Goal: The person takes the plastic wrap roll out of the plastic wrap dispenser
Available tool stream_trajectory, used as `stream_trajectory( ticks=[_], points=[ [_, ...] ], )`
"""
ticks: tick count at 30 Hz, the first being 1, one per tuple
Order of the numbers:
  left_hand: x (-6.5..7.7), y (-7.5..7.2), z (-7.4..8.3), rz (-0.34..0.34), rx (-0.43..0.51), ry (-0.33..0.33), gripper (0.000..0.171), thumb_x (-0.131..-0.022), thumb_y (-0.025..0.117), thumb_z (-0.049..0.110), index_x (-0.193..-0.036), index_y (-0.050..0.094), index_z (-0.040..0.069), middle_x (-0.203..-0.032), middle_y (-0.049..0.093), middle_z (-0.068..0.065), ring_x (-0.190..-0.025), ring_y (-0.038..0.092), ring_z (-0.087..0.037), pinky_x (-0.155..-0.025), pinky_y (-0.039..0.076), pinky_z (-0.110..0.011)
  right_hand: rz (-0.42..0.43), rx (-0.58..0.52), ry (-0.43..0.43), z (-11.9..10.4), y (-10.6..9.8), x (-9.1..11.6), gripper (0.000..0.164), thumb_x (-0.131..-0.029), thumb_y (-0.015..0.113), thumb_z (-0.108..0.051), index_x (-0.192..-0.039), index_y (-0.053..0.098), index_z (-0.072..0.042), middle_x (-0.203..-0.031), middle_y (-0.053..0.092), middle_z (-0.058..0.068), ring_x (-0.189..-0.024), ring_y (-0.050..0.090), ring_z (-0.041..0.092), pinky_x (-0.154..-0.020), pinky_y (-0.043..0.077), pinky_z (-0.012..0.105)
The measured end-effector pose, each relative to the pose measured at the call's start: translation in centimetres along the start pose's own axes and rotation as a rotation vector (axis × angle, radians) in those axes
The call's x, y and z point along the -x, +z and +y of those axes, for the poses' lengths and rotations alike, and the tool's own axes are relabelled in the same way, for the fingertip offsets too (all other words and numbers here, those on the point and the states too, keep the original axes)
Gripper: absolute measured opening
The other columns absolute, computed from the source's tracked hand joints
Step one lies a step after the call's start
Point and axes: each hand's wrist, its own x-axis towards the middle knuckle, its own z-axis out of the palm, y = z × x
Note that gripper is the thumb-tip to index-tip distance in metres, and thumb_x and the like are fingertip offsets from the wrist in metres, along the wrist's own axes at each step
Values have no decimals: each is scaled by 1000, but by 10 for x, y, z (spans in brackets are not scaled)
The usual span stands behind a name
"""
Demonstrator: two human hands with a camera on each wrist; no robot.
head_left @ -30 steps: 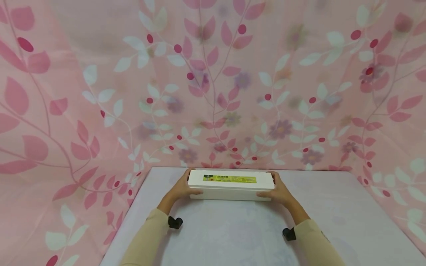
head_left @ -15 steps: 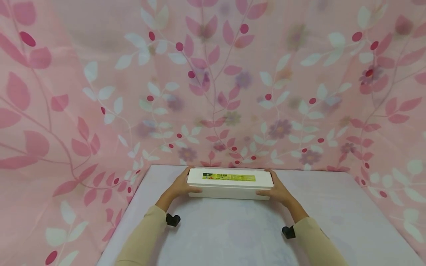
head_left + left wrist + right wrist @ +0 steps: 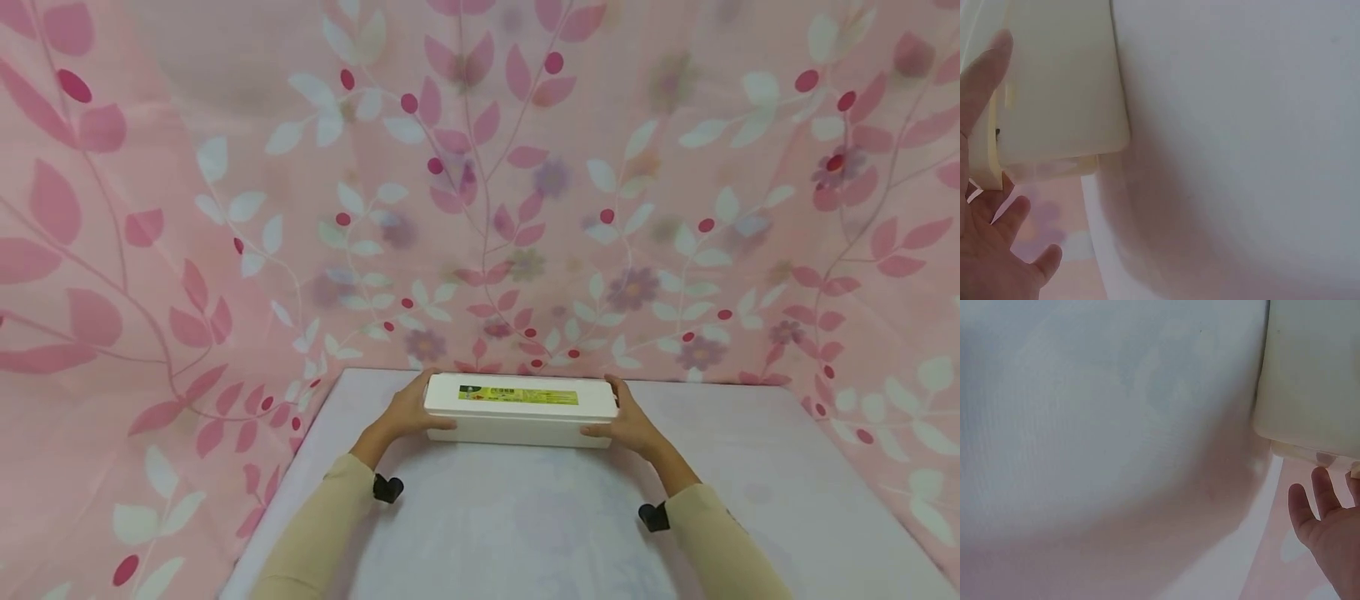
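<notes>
A long white lidded box (image 3: 517,432) lies at the far side of the table, with a yellow-green printed label (image 3: 517,395) on its lid. My left hand (image 3: 408,412) grips the box's left end, its thumb along the front face and the other fingers around the end. At the right end, my right hand (image 3: 632,425) holds it in the same way. The left wrist view has the left thumb (image 3: 988,78) on the pale box wall (image 3: 1063,87). Fingers of the right hand (image 3: 1335,531) show beside the box's corner (image 3: 1310,381) in the right wrist view.
A pale cloth covers the table (image 3: 525,525). Behind it and along both sides hangs a pink leaf-patterned curtain (image 3: 480,208). Small black devices are worn at the left wrist (image 3: 387,488) and the right wrist (image 3: 654,517).
The head view has shifted slightly, and everything in it moves a little. Both hands keep the same hold on the box, which stays at the far side of the table.
</notes>
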Motion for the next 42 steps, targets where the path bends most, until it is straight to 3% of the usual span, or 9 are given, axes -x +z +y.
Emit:
stream_trajectory(
  ticks=[4,11,18,27,36,42],
  points=[
    [-1,-2,4,5,-30,-4,99,-58,95,46,-139,41,29,-127,60,6,-116,57,-19,-102,44,-53,9,58,2,1,-2,0,125,-70,90,-30,-158,4,-11,-159,22,21,-138,34,41,-113,29,62],
    [2,-1,9,30,-65,-25,103,-56,95,48,-141,40,28,-129,59,5,-114,55,-20,-101,43,-56,16,197,36,2,-7,1,134,-66,90,-46,-160,-2,-23,-160,26,19,-137,37,41,-109,32,64],
    [-1,4,9,1,-62,13,104,-59,93,49,-144,35,29,-131,57,7,-116,55,-18,-102,44,-54,30,256,-3,4,-14,6,123,-66,90,-42,-157,13,-14,-151,38,22,-129,45,41,-103,39,62],
    [8,-3,12,-7,-16,63,103,-58,95,44,-142,38,25,-128,59,7,-114,56,-16,-103,44,-50,17,319,-65,2,-15,14,113,-62,91,-48,-149,28,-11,-138,50,20,-116,52,34,-96,44,54],
    [11,-1,18,-6,-19,49,104,-57,96,45,-141,40,23,-129,57,5,-115,55,-17,-107,42,-50,38,340,-94,-2,-22,22,116,-62,91,-48,-149,25,-9,-142,47,22,-122,51,39,-98,44,59],
    [14,-12,25,26,-40,89,106,-55,96,43,-142,41,18,-127,60,3,-113,57,-19,-102,45,-52,21,299,-146,-6,-21,25,119,-62,92,-47,-150,24,-6,-139,48,20,-115,54,34,-92,48,50]
  ],
)
